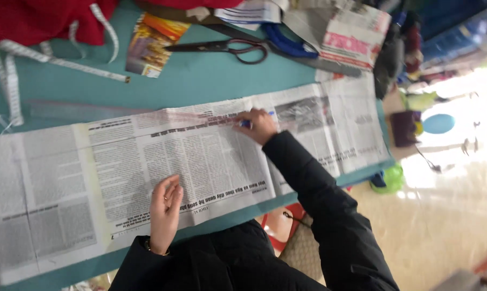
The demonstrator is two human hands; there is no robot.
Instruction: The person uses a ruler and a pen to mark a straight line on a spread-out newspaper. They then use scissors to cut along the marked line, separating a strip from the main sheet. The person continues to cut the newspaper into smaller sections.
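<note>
My left hand (165, 213) lies flat, fingers straight, on the newspaper (146, 172) spread over the teal table (200, 81). Farther out, my right hand (259, 126) pinches a blue pen (247, 123) against a clear ruler (119, 114) lying across the newspaper. Beyond lie scissors (227, 47), a white measuring tape (38, 56), red cloth (33, 19) and a colourful leaflet (152, 43).

A long spread of grey printed newspaper (162, 172) lies across the teal surface (200, 81). The left hand (165, 213) rests flat on its near edge; the right hand (260, 125) has its grip closed round a blue pen (246, 123) on the paper. Farther off – black-handled scissors (222, 47), a white measuring tape (17, 59), red cloth (38, 19).
</note>
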